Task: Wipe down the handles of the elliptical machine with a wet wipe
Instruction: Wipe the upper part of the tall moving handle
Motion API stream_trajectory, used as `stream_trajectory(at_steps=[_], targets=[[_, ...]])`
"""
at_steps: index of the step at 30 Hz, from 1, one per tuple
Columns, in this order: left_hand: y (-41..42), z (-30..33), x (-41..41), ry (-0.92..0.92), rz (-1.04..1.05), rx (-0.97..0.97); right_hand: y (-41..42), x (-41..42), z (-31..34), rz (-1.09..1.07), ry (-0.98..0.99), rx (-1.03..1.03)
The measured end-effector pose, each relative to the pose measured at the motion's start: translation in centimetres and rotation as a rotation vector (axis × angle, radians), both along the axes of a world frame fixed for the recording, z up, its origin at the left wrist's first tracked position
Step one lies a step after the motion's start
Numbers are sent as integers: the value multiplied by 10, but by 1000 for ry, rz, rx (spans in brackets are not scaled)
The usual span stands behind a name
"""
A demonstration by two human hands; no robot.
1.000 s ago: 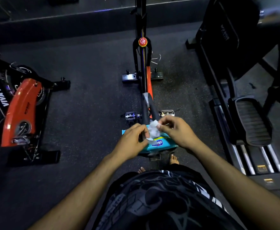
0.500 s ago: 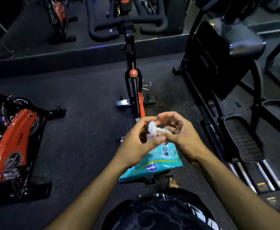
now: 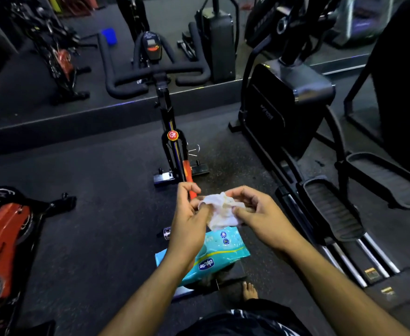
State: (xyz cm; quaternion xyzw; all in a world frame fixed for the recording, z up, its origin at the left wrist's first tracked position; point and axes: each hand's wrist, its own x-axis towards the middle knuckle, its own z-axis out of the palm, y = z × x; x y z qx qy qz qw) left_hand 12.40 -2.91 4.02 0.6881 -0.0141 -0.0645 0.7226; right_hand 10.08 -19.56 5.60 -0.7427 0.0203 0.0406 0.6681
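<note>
A crumpled white wet wipe (image 3: 219, 209) is held between both hands at chest height. My left hand (image 3: 187, 221) pinches its left edge, and my right hand (image 3: 257, 214) pinches its right side with curled fingers. Below the hands a teal wipes packet (image 3: 219, 253) lies on the saddle of a spin bike. The black elliptical machine (image 3: 289, 110) stands to the right, with its foot pedals (image 3: 332, 209) beside my right arm. Its handles rise out of the frame's top and are mostly hidden in the dark.
A spin bike with black handlebars (image 3: 155, 73) stands straight ahead. An orange-and-black bike (image 3: 2, 236) lies at the left. A mirror wall behind a low ledge (image 3: 78, 117) reflects more machines. My bare foot (image 3: 250, 291) rests on the dark rubber floor.
The wipe has come out of the packet and is spread wider between my hands. My head has tilted up, so the handlebars and the elliptical's body are in view.
</note>
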Motion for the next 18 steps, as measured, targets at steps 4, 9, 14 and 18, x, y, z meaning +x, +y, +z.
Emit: stream_trajectory(at_steps=[4,9,14,18], targets=[[-13,-4,-1,-94,-135,106,-9,-14,6,22,74,167],[-33,4,-6,-81,-185,84,-29,-22,5,-120,49,96],[-70,14,-14,9,-109,-13,-53,-32,9,-180,61,229],[-105,24,-15,77,-177,-11,-85,-37,14,-278,113,467]])
